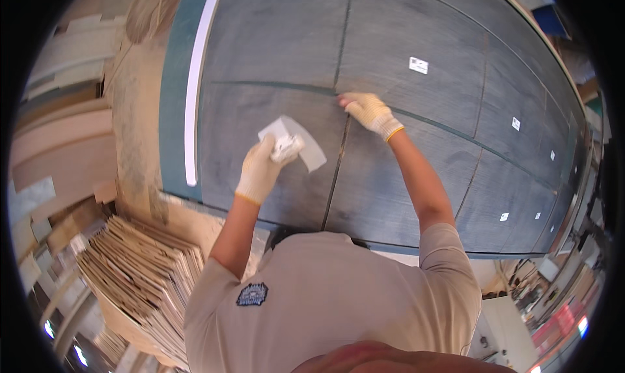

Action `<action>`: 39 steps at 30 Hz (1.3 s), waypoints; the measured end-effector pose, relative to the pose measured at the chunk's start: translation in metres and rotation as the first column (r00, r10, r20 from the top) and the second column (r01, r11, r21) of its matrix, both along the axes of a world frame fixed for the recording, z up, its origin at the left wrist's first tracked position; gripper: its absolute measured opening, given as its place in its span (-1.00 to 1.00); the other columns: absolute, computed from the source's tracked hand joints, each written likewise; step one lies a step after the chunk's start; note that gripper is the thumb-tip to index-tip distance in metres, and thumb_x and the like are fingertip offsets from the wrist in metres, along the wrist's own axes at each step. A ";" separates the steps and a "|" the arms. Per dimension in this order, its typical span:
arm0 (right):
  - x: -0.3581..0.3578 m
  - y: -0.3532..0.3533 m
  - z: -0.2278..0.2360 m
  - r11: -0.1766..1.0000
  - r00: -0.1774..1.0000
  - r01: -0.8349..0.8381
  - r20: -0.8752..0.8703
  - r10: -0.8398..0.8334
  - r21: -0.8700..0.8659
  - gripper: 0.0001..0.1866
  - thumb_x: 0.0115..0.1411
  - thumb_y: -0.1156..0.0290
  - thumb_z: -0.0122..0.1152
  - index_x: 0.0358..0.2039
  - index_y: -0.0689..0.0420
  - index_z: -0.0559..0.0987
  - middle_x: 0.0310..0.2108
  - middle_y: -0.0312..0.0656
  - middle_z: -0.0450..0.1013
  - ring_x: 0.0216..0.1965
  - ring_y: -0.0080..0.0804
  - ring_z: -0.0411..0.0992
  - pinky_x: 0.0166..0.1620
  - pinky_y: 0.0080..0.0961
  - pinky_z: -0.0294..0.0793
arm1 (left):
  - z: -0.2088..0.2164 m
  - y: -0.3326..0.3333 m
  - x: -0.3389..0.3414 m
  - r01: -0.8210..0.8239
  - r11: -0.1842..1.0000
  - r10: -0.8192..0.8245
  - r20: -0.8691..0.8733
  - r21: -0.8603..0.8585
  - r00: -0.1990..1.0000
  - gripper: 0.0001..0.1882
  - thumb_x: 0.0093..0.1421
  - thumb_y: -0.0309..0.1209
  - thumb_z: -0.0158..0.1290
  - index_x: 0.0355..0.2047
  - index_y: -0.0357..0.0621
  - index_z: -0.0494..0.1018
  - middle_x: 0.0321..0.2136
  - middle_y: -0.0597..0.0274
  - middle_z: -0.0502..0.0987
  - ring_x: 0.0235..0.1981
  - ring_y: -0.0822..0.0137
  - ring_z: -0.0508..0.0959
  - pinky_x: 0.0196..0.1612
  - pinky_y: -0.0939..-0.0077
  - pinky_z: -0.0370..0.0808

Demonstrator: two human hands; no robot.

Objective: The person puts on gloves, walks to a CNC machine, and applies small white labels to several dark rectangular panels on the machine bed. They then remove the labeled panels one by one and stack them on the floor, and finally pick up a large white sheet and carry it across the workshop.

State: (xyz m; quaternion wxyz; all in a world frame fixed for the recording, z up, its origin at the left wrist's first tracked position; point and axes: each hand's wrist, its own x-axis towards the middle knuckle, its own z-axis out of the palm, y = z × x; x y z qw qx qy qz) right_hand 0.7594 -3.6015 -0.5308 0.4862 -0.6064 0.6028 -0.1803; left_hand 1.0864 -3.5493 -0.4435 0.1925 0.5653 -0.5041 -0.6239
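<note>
My left hand [259,171], in a pale knitted glove with a yellow cuff, is closed on a pale curved sheet [313,154] and a crumpled white wad [287,148]. It is held over the near left dark grey panel [273,203]. My right hand [369,114], gloved alike with bare fingertips, has its fingers drawn together at the panel surface, near where the seams cross. Whether something small is between those fingertips cannot be seen. A small white label [418,65] is on the panel beyond my right hand.
More panels with white labels [515,123] extend to the right. A long white strip [200,80] lies along the left, on a green border [170,112]. Stacked thin boards [140,269] stand at lower left, and wooden sheets [71,145] lie farther left.
</note>
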 end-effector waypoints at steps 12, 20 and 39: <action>0.249 0.051 0.093 0.669 0.948 -0.244 -0.317 0.014 -0.702 -0.81 0.04 0.42 0.36 -0.28 0.05 0.64 -0.15 -0.18 0.55 -0.09 -0.15 0.48 -0.08 -0.15 0.49 | -0.044 -0.004 0.113 -0.376 0.780 0.599 -0.424 0.501 0.679 -0.55 0.48 -0.19 -0.03 0.12 -0.37 0.45 -0.01 0.03 0.61 -0.01 0.17 0.66 0.06 0.24 0.61; 0.335 0.046 0.079 0.888 0.978 0.210 0.096 -0.187 -0.409 -0.75 0.09 0.40 0.43 -0.21 0.14 0.64 -0.22 -0.11 0.50 -0.16 -0.06 0.49 -0.10 -0.17 0.50 | -0.033 -0.058 0.238 -0.375 0.754 0.604 -0.344 0.539 0.719 -0.66 0.43 -0.25 0.07 0.00 -0.30 0.56 -0.13 0.00 0.67 -0.08 0.14 0.71 -0.04 0.19 0.64; 0.280 0.056 -0.013 0.893 0.713 0.442 -0.569 -0.409 -0.088 -0.59 0.20 0.17 0.40 -0.04 0.13 0.61 -0.03 -0.03 0.58 0.05 0.00 0.52 0.13 -0.02 0.45 | 0.021 -0.099 0.314 0.147 0.923 -0.075 0.209 -0.355 0.975 -0.49 0.11 -0.41 0.47 -0.01 -0.41 0.53 -0.05 0.00 0.68 -0.06 0.22 0.68 0.02 0.37 0.62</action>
